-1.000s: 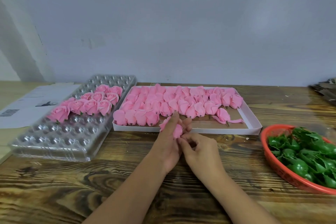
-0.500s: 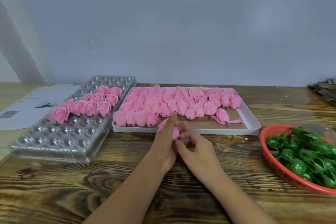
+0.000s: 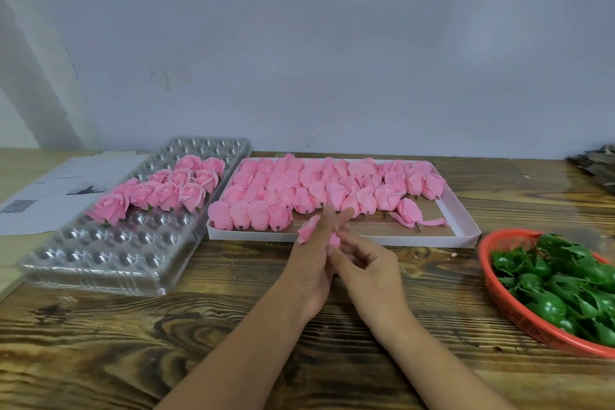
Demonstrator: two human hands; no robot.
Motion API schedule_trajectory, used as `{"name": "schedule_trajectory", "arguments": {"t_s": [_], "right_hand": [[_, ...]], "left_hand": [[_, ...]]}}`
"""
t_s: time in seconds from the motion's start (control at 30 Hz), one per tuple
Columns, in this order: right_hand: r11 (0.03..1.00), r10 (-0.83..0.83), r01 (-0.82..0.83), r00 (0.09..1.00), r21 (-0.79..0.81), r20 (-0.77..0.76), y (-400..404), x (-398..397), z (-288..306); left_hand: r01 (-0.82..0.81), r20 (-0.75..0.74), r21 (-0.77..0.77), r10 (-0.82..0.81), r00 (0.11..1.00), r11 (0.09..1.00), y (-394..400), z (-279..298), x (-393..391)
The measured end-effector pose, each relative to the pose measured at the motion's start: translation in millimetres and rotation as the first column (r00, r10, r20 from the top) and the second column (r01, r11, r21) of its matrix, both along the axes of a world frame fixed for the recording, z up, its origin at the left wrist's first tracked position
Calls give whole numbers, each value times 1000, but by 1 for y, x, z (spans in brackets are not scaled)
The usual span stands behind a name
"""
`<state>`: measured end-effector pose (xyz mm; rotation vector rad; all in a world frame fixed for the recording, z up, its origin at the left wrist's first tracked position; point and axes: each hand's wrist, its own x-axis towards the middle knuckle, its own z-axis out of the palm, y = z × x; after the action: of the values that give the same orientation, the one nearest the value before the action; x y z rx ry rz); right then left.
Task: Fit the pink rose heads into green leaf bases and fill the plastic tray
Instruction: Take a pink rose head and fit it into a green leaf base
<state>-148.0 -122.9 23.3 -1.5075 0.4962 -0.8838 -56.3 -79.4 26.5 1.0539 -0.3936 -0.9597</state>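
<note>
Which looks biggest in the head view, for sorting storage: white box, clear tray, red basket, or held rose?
1. white box and clear plastic tray: alike, unranked.
2. red basket, partly cut off.
3. held rose head.

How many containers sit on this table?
3: clear plastic tray at left, white box of rose heads in the middle, red basket of green bases at right.

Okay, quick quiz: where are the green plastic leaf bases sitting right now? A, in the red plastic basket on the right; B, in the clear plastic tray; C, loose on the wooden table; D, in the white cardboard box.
A: the green plastic leaf bases are piled inside the red plastic basket at the right edge of the wooden table.
</note>
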Motion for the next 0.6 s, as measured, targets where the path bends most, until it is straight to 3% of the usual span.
{"name": "schedule_trajectory", "arguments": {"t_s": [0.13,0.27,0.47,0.6], "right_hand": [[976,103,-112,993,188,56,-5,-3,3],[818,291,-350,936,457,196,-14,-7,6],[760,214,-346,932,549,291,-15,-5,4],[659,250,-421,904,623,347,-20,-8,8]], "left_hand": [[81,41,19,-82,996,997,4,2,3],[199,86,2,-198,976,980,10,4,8],[242,148,-43,-233,961,969,11,10,7],[264,169,-47,-253,953,963,13,11,10]]}}
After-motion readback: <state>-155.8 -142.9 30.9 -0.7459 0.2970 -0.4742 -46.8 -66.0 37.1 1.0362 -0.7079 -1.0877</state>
